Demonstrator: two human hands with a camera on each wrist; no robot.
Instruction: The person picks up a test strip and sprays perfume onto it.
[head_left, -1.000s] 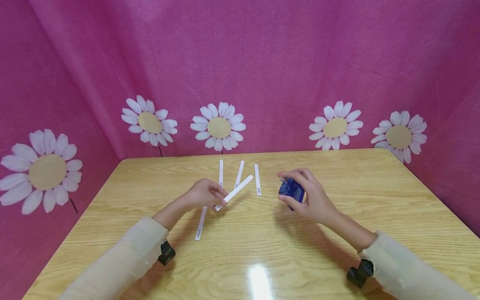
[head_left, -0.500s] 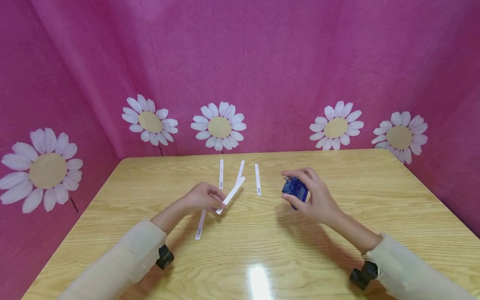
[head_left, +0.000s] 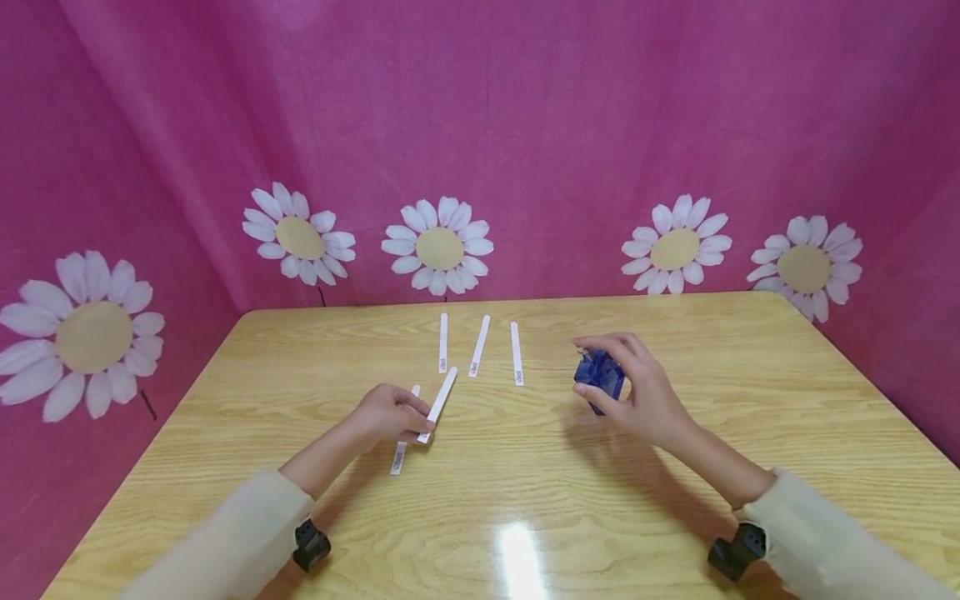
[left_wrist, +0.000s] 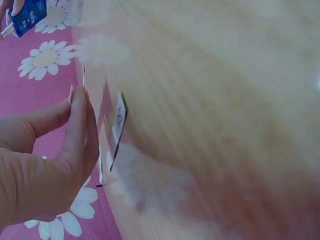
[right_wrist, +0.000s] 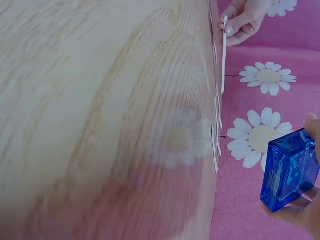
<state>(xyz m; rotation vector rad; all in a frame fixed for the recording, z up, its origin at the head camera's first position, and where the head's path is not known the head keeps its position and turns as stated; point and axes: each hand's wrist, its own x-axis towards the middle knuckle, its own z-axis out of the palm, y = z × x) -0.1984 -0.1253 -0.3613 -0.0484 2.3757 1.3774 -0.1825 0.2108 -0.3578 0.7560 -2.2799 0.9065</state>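
My left hand [head_left: 388, 414] pinches a white paper scent strip [head_left: 441, 400] near its printed lower end, holding it tilted above the table. Partly hidden under that hand lies another strip [head_left: 399, 460]. Farther back lie three more white strips, a left one [head_left: 443, 343], a middle one [head_left: 480, 346] and a right one [head_left: 517, 354]. My right hand [head_left: 648, 396] grips a blue glass perfume bottle [head_left: 602, 377] between thumb and fingers, raised off the table. In the right wrist view the bottle [right_wrist: 287, 170] looks transparent and box-shaped. Its slim nozzle [left_wrist: 7, 31] shows in the left wrist view.
The glossy wood-grain table [head_left: 495, 483] reaches back to a pink curtain [head_left: 525, 150] printed with white daisies. A dark wrist camera [head_left: 311, 546] sits at the left cuff, another camera [head_left: 737, 552] at the right cuff.
My left hand has drawn the pinched strip left and toward me, away from the middle strip, and the strip now stands steeper. My right hand has shifted slightly right with the bottle.
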